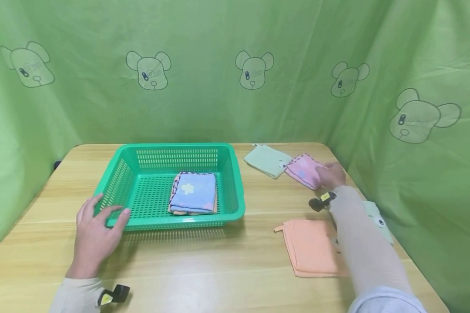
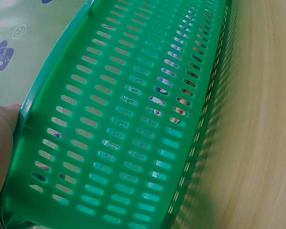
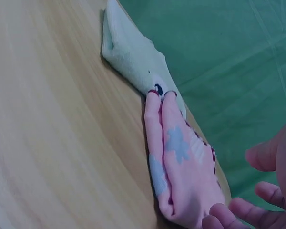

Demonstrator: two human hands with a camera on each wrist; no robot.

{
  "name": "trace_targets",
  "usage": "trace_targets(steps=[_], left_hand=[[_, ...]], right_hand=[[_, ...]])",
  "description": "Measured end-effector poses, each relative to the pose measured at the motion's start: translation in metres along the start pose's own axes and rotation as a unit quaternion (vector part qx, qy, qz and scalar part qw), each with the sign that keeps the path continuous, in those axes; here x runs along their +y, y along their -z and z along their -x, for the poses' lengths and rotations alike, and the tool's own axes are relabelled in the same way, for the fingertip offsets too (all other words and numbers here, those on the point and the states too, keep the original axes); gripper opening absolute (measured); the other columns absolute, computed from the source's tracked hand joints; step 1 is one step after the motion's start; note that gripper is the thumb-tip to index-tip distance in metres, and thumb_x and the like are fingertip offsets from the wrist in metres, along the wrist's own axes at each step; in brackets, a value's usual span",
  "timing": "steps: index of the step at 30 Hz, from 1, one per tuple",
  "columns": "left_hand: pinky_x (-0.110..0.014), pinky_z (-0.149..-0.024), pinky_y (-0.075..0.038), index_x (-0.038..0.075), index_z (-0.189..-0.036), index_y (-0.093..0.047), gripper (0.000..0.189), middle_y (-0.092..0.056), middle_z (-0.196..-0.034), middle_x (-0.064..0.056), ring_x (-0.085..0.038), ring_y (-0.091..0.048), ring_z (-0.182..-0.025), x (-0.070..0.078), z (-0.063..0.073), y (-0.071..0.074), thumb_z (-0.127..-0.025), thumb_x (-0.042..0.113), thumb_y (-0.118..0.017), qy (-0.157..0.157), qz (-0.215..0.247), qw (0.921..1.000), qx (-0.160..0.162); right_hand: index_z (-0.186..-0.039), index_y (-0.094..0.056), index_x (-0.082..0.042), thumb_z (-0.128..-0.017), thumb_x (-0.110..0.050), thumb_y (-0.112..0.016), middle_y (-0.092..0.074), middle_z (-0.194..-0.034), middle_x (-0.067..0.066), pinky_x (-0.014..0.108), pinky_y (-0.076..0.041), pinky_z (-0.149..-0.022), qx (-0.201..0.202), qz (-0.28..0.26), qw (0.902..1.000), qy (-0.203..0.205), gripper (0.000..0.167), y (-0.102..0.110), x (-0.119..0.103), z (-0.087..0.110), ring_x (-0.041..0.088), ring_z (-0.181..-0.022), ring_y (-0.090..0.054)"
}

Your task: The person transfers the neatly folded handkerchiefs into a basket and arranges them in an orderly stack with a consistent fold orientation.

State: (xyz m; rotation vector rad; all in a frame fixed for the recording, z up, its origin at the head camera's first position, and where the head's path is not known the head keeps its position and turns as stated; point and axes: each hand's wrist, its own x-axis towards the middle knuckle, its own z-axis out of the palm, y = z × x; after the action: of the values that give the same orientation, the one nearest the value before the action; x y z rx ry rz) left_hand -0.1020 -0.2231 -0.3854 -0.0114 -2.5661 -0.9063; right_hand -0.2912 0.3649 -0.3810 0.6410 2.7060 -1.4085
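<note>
My left hand rests at the near left corner of a green plastic basket, fingers spread and relaxed over the rim. In the left wrist view part of that hand shows beside the slotted basket wall. My right hand reaches to a folded pink cloth with a dark stitched edge. In the right wrist view its thumb stands apart from the fingers, whose tips are right at the near end of the pink cloth. A pale green cloth adjoins the pink one.
Inside the basket lies a folded blue cloth with a yellow flower, on top of a peach one. A folded orange cloth and another pale green cloth lie partly behind my right forearm. Green curtains surround the wooden table.
</note>
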Motion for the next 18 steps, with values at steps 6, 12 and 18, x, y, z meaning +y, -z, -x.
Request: trace_targets(steps=[6, 12, 18], left_hand=[[-0.075, -0.102, -0.014, -0.002, -0.105, -0.067, 0.041, -0.030, -0.148, -0.031, -0.054, -0.017, -0.136, -0.0005, 0.0002, -0.0004, -0.095, 0.037, -0.057, -0.007, 0.001, 0.9999, 0.009], [-0.075, -0.102, -0.014, -0.002, -0.105, -0.067, 0.041, -0.031, -0.147, -0.032, -0.054, -0.018, -0.136, -0.0007, 0.0003, -0.0009, -0.095, 0.036, -0.058, -0.009, 0.000, 0.9999, 0.011], [-0.075, -0.101, -0.015, -0.002, -0.105, -0.067, 0.041, -0.031, -0.147, -0.031, -0.054, -0.018, -0.136, -0.0009, -0.0002, -0.0011, -0.095, 0.037, -0.058, -0.008, 0.001, 0.9999, 0.012]], right_hand=[[-0.145, -0.030, 0.009, -0.088, -0.021, -0.054, -0.037, -0.144, 0.033, 0.048, -0.042, -0.099, 0.009, 0.006, 0.9997, -0.022, 0.068, -0.0014, 0.0065, 0.0013, 0.046, -0.124, -0.042], [-0.130, -0.047, 0.012, -0.085, -0.021, -0.058, -0.051, -0.126, 0.028, 0.037, -0.049, -0.080, 0.000, 0.007, 0.9987, -0.051, 0.057, -0.0030, 0.0088, 0.0034, 0.036, -0.105, -0.051], [-0.124, -0.049, 0.015, -0.079, -0.013, -0.063, -0.052, -0.120, 0.030, 0.042, -0.050, -0.084, -0.009, 0.048, 0.9984, -0.028, 0.055, -0.0032, 0.0099, 0.0025, 0.042, -0.105, -0.051]])
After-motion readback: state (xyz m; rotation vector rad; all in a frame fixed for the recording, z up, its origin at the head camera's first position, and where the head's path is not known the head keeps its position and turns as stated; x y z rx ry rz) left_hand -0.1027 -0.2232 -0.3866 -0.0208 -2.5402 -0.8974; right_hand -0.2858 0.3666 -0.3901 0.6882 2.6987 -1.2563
